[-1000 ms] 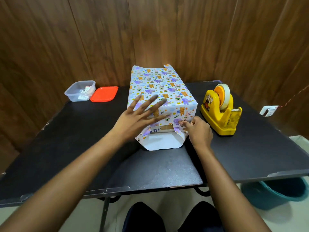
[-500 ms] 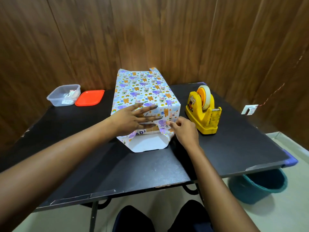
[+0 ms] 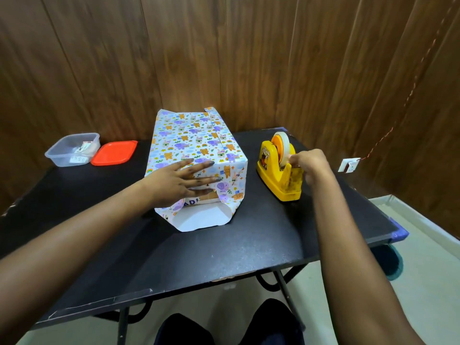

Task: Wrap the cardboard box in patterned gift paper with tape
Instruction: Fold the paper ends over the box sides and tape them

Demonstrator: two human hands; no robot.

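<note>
Left hand [image 3: 179,181] flat, fingers spread, pressing my wrapped box [image 3: 199,145] on the worktop [image 3: 224,257].
Right hand [image 3: 310,163] pinches tape [image 3: 285,148] at the dispenser [image 3: 276,180], just right of box; tub [image 3: 72,150], red lid [image 3: 113,153] far left.

**Q:** Which garments are visible on the person?
**A:** Dark trousers [image 3: 271,319], plain fabric, visible over both knees at the lower frame edge.

**Q:** What covers the arms?
**A:** Both forearms [image 3: 82,235] are bare from frame edge to wrist.

**Q:** Any detail on the hands?
**A:** Left hand [image 3: 174,183]: fingernails [image 3: 211,163] extend past the fingertips and look dark. Right hand [image 3: 311,163]: nails hidden.
</note>
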